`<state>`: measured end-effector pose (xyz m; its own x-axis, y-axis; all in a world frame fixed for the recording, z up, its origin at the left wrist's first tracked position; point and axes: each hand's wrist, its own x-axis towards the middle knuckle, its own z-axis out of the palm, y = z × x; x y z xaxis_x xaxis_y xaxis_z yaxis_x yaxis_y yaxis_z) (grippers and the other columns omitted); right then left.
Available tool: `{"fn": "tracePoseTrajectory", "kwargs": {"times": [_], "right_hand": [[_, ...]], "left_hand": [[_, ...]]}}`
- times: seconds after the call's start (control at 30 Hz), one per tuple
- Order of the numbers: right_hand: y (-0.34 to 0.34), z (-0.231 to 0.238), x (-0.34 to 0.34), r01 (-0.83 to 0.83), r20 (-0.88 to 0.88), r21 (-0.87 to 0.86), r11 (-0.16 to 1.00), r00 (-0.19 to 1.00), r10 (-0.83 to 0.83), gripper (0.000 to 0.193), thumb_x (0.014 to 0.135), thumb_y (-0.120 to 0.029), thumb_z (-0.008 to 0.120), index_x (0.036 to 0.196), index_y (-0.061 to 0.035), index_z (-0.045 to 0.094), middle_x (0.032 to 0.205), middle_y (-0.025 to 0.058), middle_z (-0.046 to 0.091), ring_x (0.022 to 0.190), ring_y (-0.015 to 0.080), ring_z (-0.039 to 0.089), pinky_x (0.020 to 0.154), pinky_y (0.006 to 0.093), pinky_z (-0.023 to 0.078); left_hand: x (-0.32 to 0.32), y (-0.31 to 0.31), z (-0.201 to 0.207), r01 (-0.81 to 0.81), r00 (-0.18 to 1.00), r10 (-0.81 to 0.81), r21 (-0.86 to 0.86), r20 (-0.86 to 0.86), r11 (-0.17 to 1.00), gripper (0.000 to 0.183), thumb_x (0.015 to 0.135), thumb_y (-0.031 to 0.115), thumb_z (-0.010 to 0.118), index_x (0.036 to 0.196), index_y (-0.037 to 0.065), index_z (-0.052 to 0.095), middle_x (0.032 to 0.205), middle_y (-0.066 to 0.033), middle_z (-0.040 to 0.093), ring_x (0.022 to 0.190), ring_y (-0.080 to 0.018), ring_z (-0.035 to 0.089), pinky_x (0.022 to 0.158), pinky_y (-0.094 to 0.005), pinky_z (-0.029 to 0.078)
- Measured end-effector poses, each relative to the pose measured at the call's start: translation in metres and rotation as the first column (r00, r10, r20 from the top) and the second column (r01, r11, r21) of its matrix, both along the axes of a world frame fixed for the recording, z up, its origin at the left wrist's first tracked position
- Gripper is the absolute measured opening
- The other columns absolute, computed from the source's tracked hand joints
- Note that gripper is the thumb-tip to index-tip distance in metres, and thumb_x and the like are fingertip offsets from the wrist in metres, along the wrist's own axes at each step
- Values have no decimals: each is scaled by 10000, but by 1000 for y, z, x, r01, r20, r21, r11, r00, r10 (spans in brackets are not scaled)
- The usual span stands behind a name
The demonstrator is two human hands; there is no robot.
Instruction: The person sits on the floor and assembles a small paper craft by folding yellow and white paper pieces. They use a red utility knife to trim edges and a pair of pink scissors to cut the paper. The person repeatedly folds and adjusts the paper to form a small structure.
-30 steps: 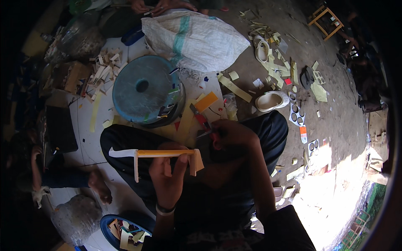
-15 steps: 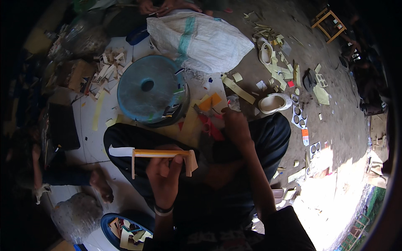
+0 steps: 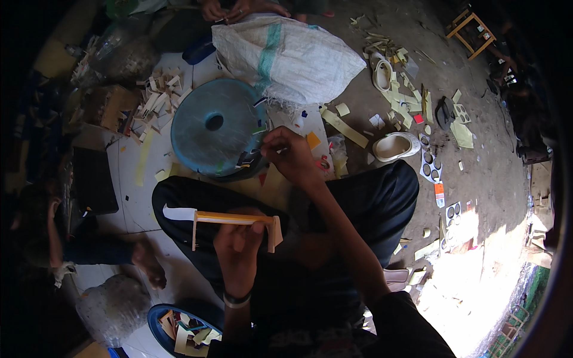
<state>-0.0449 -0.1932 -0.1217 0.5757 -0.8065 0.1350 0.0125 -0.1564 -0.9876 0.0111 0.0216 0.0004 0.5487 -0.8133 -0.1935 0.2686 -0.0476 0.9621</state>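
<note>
My left hand (image 3: 237, 256) grips a small wooden frame (image 3: 236, 219) from below, its thumb on the near side. The frame has a long bar with an orange-yellow strip along it and a short upright leg at each end. A white paper strip (image 3: 178, 213) sticks out past its left end, with a curled tip. My right hand (image 3: 292, 156) is at the right edge of a round blue drum (image 3: 200, 134), fingers curled together near small coloured strips (image 3: 248, 158) on the drum's side. Whatever lies between those fingertips is too small to make out.
A white woven sack (image 3: 304, 59) lies beyond the drum, by another person's hands (image 3: 230, 11). Wooden offcuts (image 3: 158, 98) pile up at the left. A blue basin (image 3: 156, 328) with scraps stands at lower left, near another person's foot (image 3: 148, 265). Pale shoes (image 3: 394, 146) and paper scraps litter the right floor.
My right hand has moved up and left from beside the red scraps to the drum's edge. The left hand still holds the wooden frame in nearly the same place.
</note>
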Motion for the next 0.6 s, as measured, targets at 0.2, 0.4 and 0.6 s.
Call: {"fn": "tracePoseTrajectory", "kwargs": {"times": [0.2, 0.4, 0.6], "right_hand": [[-3, -12, 9, 87, 29, 35, 996, 996, -88, 245, 846, 5, 807, 992, -23, 612, 879, 94, 756, 858, 187, 759, 748, 320, 584], [0, -18, 9, 191, 12, 74, 979, 981, -192, 293, 816, -38, 859, 975, -30, 613, 872, 92, 752, 829, 173, 747, 731, 311, 572], [-1, -25, 12, 275, -18, 10, 961, 961, -275, 283, 813, -74, 877, 988, -21, 662, 882, 75, 756, 832, 156, 720, 758, 301, 572]], "left_hand": [[3, 1, -2, -13, 1000, 13, -29, -20, 999, 318, 1011, 216, 718, 1219, -7, 630, 1110, -105, 680, 1013, -174, 663, 882, -311, 521], [1, -2, -4, -8, 1000, 8, 7, 10, 1000, 299, 1021, 211, 704, 1215, 1, 617, 1102, -102, 671, 1014, -169, 661, 865, -305, 521], [-1, -7, -5, 5, 999, -4, -14, 49, 1000, 303, 1017, 205, 708, 1219, 1, 610, 1104, -98, 665, 1006, -167, 658, 838, -296, 525]]}}
